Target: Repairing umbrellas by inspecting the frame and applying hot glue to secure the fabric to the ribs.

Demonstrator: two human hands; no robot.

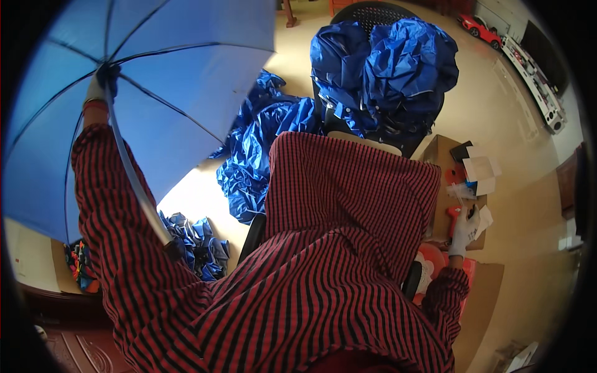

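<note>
An open blue umbrella (180, 74) fills the upper left, its dark ribs and underside facing me. My left hand (98, 87), in a pale glove, is closed around the top of the umbrella's shaft by the hub. The silver shaft (138, 189) runs down to a dark end against my striped sleeve. Over at the right, my gloved right hand (464, 234) is above a cardboard box (440, 208), fingers bent together. A red object (453, 217) lies beside its fingers, with a white paper piece (485, 222) close by; what the fingers pinch is too small to make out.
Crumpled blue fabric (398, 68) is piled on a black chair (360, 9) ahead. More blue fabric (267, 149) lies heaped left of my lap, with a smaller heap (205, 245) nearer. An opened white carton (482, 169) sits on the box. A red toy car (480, 30) stands far right.
</note>
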